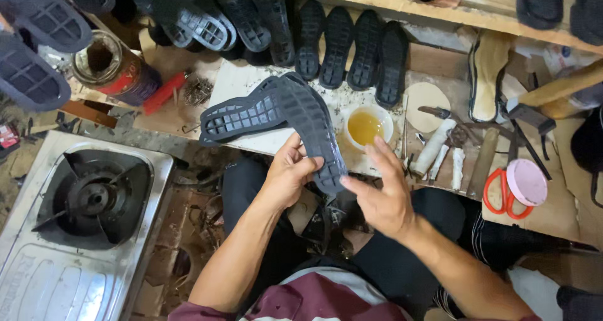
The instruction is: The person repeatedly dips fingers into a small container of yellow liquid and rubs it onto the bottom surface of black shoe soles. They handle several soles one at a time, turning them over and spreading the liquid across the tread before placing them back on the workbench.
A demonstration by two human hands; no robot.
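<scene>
Place: a small shoemaking or shoe-repair workshop.
Stock: rows of black rubber soles (352, 44) stand along the counter (251, 82) at 12 o'clock.
Glue: a white bowl of amber liquid (366, 127) sits near centre.
Tools: red-handled scissors (502, 192), files and knives lie at 3 o'clock.
Heat: a steel gas burner (94, 198) sits at 8 o'clock.

Hands on a rubber sole at the workbench

We see the left hand (289, 173) gripping a dark rubber sole (311, 123), the right hand (383, 195) open, fingertips apparently touching its edge; a bowl of amber liquid (366, 127) sits just beside.
</scene>
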